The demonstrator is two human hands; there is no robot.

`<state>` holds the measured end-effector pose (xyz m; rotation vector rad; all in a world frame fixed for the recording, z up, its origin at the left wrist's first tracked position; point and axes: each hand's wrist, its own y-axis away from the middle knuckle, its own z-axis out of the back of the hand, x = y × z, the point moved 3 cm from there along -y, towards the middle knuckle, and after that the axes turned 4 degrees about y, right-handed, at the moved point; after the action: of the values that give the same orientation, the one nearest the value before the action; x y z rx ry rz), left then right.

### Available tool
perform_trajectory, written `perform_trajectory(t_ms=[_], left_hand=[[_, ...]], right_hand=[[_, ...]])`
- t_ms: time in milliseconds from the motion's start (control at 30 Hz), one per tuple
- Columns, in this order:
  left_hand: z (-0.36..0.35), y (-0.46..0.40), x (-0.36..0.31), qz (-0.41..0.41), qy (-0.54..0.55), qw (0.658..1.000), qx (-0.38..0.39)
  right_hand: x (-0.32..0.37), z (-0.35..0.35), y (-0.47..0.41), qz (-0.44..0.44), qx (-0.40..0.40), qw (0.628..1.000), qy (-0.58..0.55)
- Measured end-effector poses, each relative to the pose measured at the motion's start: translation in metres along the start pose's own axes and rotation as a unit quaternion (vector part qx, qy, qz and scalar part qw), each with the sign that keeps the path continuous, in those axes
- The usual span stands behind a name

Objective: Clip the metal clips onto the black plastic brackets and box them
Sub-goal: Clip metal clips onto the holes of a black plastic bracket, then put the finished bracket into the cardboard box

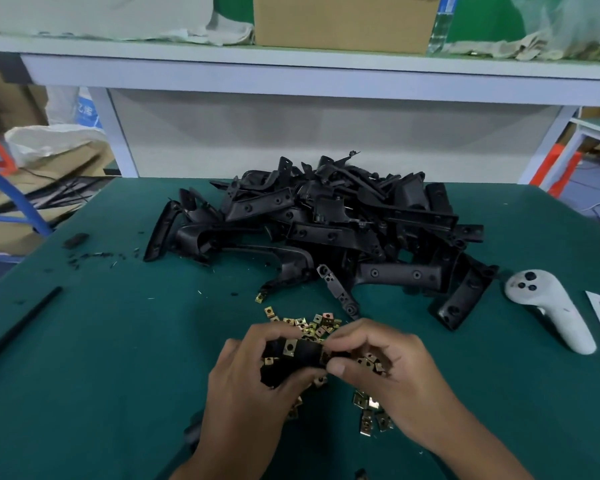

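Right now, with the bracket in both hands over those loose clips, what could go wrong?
The left hand grips the bracket while the right hand pinches at its end, right above the loose clips; a slip could drop a clip into that scatter. A forearm sweep might push clips off the near edge of the table. The heaped bracket pile looks unstable, so parts may slide toward the white controller.

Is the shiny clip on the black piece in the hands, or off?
On. One metal clip sits on the black bracket held by the left hand and right hand.
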<state>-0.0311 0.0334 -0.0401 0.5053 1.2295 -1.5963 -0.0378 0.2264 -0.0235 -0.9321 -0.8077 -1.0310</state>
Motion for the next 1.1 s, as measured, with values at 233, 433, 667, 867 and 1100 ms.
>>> perform_trajectory(t_ms=[233,433,667,867,1100], left_hand=[[0.004,-0.008,-0.003,0.008,0.104,0.994,-0.015],[0.001,-0.007,-0.005,0.014,0.145,0.989,0.000],[0.004,-0.007,-0.021,0.006,0.164,0.986,0.016],[-0.002,-0.005,-0.070,-0.034,0.177,0.981,0.067],[-0.087,0.052,-0.157,-0.081,0.215,0.941,0.246]], right_hand=[[-0.003,-0.006,-0.001,0.028,-0.036,0.998,0.032],[-0.009,0.001,-0.002,0.003,-0.072,0.996,-0.054],[0.012,0.016,-0.002,-0.006,-0.049,0.998,-0.039],[0.048,0.063,0.041,0.003,-0.083,0.996,0.018],[0.067,0.134,0.193,-0.058,-0.257,0.959,0.100]])
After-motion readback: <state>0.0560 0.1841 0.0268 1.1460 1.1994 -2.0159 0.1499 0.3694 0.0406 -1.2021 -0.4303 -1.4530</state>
